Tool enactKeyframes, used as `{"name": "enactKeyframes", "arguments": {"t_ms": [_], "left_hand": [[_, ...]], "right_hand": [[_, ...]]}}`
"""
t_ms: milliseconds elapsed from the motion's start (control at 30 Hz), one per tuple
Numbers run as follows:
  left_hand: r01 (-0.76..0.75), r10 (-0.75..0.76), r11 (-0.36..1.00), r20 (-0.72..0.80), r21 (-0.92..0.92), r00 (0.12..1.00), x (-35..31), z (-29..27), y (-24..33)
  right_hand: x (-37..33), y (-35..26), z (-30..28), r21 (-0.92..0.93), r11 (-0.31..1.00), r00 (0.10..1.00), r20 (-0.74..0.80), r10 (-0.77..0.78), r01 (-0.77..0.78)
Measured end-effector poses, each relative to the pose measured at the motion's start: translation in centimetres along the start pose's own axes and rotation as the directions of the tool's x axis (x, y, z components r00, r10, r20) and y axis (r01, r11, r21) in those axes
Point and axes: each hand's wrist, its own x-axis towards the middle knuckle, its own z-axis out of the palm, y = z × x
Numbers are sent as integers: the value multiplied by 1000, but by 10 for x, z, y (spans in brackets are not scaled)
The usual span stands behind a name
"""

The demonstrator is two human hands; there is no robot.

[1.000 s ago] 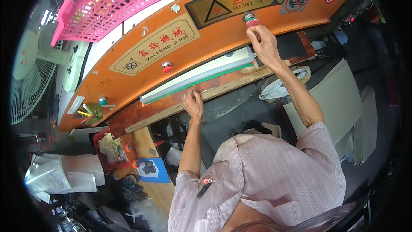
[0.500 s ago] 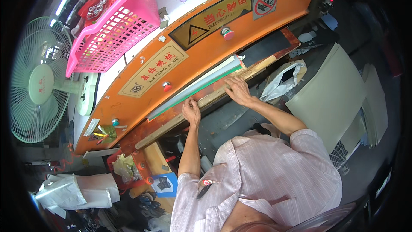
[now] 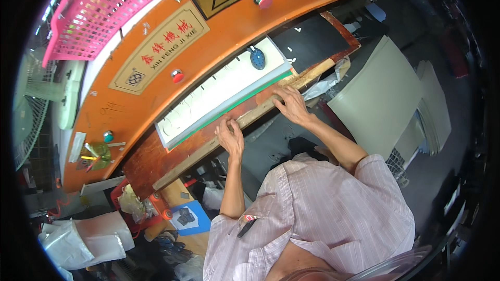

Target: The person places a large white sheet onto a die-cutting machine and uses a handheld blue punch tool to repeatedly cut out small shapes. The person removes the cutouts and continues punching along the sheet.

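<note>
Both my hands are at the front edge of a reddish-brown wooden board (image 3: 143, 169) that sticks out from under an orange machine front. My left hand (image 3: 229, 135) has its fingers curled over the pale wooden edge strip (image 3: 187, 162). Farther right, my right hand (image 3: 291, 105) grips the same strip, fingers on top and thumb at the near side. On the board lies a white slab (image 3: 213, 91) with a green lower layer (image 3: 239, 103) and thin dark marks on top. A blue oval speckled piece (image 3: 257, 58) rests at the slab's far right end.
The orange machine front (image 3: 156, 93) carries red push buttons (image 3: 177, 76) and labels. Above it stands a pink basket (image 3: 112, 13). A black plate (image 3: 312, 36) lies right of the slab. Large grey sheets (image 3: 370, 93) lean at the right; a blue card (image 3: 192, 217) lies lower left.
The board has slid out toward me with both hands on its edge. More of the white slab shows now, and the blue oval piece has come into view. The head view has shifted.
</note>
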Motion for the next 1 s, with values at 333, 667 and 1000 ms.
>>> {"name": "enactKeyframes", "arguments": {"t_ms": [333, 667, 1000], "left_hand": [[-377, 403, 915, 243, -146, 883, 23, 20, 98], [-361, 340, 931, 493, -57, 801, -32, 62, 106], [-269, 250, 963, 473, -30, 845, -52, 63, 102]], "right_hand": [[2, -27, -47, -45, 998, 999, -24, -37, 36], [-52, 14, -56, 151, 967, 955, 249, 164, -205], [-38, 63, -89, 680, 257, 689, 495, 530, -687]]}}
